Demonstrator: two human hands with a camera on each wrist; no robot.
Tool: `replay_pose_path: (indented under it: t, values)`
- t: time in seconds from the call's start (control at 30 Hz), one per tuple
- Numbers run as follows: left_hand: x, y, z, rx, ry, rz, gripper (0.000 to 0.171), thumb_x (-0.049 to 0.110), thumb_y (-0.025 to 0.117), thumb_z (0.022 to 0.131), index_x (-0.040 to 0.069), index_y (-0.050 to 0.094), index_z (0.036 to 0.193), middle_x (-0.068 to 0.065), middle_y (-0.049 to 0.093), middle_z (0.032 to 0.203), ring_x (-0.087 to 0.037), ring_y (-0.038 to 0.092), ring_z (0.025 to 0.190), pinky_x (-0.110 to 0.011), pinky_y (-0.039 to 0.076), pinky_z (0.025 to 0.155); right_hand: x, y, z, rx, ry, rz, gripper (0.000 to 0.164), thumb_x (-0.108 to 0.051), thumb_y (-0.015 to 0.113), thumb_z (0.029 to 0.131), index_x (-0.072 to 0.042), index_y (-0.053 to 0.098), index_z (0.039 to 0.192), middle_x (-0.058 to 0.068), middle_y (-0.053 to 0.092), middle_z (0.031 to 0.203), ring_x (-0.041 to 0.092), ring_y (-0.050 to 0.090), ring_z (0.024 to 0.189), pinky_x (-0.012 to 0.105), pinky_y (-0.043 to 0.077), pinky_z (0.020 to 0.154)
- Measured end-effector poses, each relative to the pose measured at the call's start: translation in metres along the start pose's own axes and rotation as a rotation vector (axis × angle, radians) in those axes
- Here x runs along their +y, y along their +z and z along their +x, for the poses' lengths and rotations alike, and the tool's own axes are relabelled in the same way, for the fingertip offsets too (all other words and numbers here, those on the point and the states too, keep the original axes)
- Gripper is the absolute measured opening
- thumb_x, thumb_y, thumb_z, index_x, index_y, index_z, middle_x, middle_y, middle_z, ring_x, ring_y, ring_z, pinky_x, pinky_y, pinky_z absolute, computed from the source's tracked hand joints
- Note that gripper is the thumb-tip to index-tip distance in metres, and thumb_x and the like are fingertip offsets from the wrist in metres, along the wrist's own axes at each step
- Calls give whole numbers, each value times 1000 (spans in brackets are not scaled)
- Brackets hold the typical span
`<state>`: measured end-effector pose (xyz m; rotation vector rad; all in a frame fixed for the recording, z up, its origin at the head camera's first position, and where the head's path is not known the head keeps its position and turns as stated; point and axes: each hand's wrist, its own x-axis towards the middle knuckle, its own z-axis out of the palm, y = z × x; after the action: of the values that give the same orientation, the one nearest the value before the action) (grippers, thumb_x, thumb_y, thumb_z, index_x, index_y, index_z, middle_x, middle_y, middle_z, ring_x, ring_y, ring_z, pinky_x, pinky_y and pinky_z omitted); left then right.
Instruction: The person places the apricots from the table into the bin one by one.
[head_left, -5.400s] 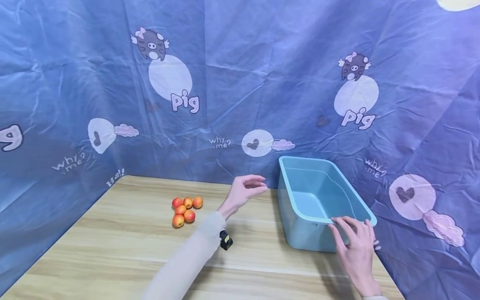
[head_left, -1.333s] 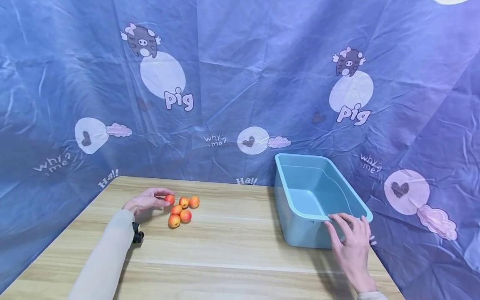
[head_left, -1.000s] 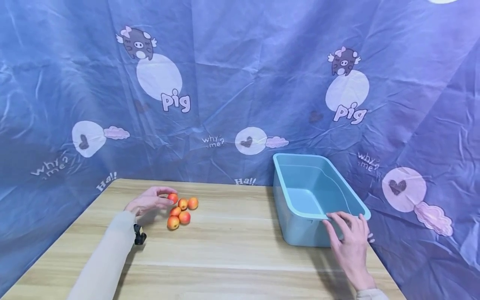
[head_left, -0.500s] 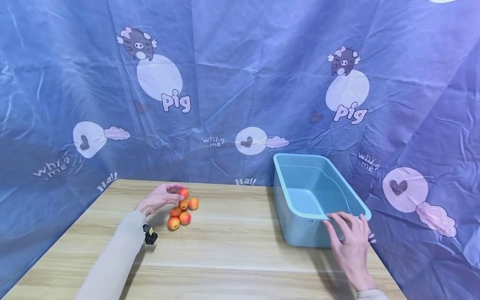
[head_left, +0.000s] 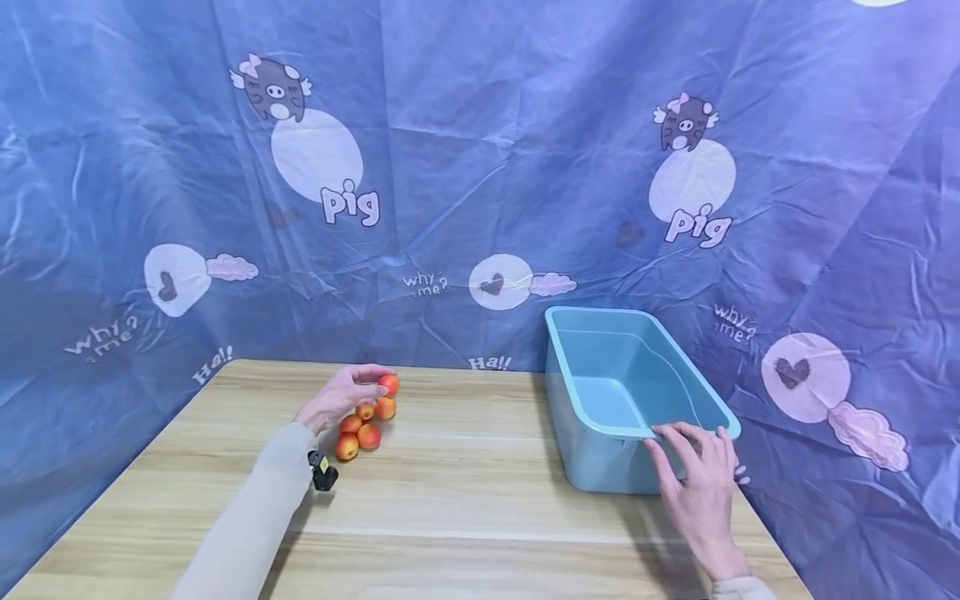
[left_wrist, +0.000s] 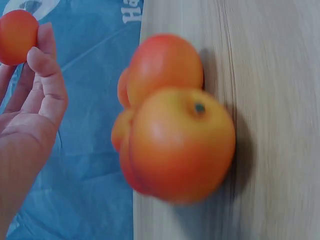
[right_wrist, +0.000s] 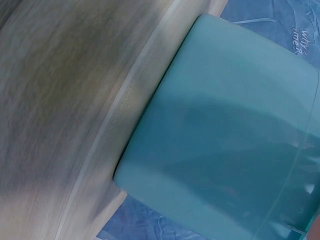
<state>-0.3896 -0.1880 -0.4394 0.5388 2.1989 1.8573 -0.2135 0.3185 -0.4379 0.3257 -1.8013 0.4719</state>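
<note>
Pinching one apricot-like fruit (head_left: 389, 384), the left hand (head_left: 341, 398) has five others (head_left: 369, 435) ungathered beside it, while the right hand (head_left: 703, 496) grips the teal bin rim (head_left: 611, 432).

Held fruit (left_wrist: 19, 37) cut off, front fruit (left_wrist: 182, 145) blurry in L-wrist cam.

Red fruit (head_left: 388, 384) left of blue bin (head_left: 607, 462)

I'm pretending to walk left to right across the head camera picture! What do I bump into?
Leftmost "Ha!!" writing → left hand → fruit it pinches → blue tub → rightmost printed heart.
</note>
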Motion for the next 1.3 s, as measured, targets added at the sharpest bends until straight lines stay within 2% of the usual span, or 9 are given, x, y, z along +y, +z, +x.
replay_pose_path:
  t: [0.13,0.3,0.43,0.53,0.7,0.77,0.93,1.1,1.3]
  values:
    - [6,11,6,6,20,25,49,16,71,88,-2,57,131,-2,70,114,-8,63,95,-23,50,87,0,0,1,1,2,-2,48,-49,59,94,-3,74,96,19,64,95,38,53,93,64,25,109]
    - [14,27,13,10,27,-23,45,13,70,87,0,60,129,-1,71,112,-12,62,98,-26,49,90,0,-2,-2,2,12,0,49,-50,59,94,-3,74,95,19,64,95,38,53,92,64,24,110]
    - [20,39,19,19,32,-56,43,16,72,87,2,63,126,2,73,107,-16,62,94,-33,50,85,1,-1,-2,-6,12,3,49,-50,59,94,-3,74,96,18,64,95,37,52,92,62,24,111]
    - [25,47,24,4,72,-47,45,20,73,88,-1,62,126,2,74,104,-18,64,91,-34,51,80,1,-1,-3,-5,14,3,49,-50,59,94,-3,74,96,18,65,96,37,52,92,63,24,111]
    - [35,61,33,-25,115,-34,44,17,72,88,-2,62,126,0,75,99,-30,67,96,-36,54,80,2,-2,-2,-2,15,1,50,-51,58,94,-3,73,96,19,65,96,38,53,91,63,24,110]
    - [39,66,36,-36,124,-40,42,14,71,88,-2,63,126,-1,75,98,-28,68,94,-34,55,78,2,-1,-2,-3,14,1,50,-51,58,94,-3,73,96,19,65,96,38,53,92,63,24,110]
    - [48,84,43,-54,173,-101,41,8,71,87,-5,62,125,-2,75,98,-13,68,85,-29,53,74,2,-1,-1,-1,12,-2,50,-51,58,94,-3,74,96,19,65,96,38,53,92,64,24,110]
    - [52,99,48,-60,217,-134,44,7,73,85,-8,61,125,-1,75,98,-13,67,86,-31,53,74,1,-1,-1,-4,8,-5,50,-51,58,94,-3,73,96,19,65,97,38,53,92,64,24,110]
    - [59,116,55,-65,238,-149,45,4,73,85,-7,61,126,-3,74,101,-13,66,86,-28,54,72,0,-1,0,-4,6,-5,50,-51,58,95,-3,73,96,19,65,96,38,53,92,65,24,109]
